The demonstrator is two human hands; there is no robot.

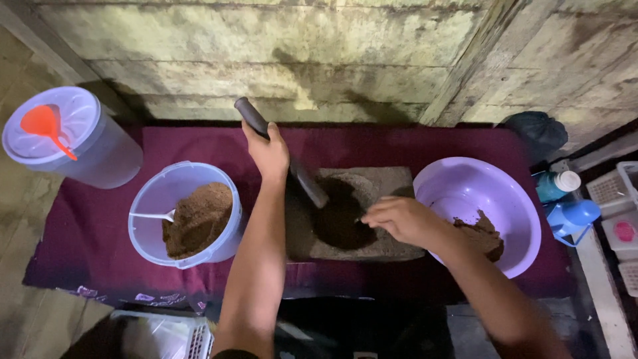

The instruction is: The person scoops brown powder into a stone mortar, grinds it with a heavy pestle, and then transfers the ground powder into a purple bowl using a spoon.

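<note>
1. Nearest the camera, the left hand (268,151) was wrapped tight around a dark stone pestle (282,153), which slanted down and to the right with its tip at the left rim of a grey stone mortar slab (392,183).
2. At far left stood a lidded clear container (100,156) with an orange funnel (43,123) resting on its lid.
3. Next came a clear bucket (153,193) part full of brown powder (199,216), a white spoon (154,216) lying in it.
4. The mortar slab sat in the middle of a maroon cloth (93,226), its hollow dark with ground paste (340,219).
5. The right hand (402,219) lay over the mortar's right edge, fingers drawn together at the hollow; whether they pinched any paste could not be told.
6. Just right of the mortar was a purple basin (465,189) holding a brown lump (485,236).
7. Beyond it stood blue bottles (571,216).
</note>
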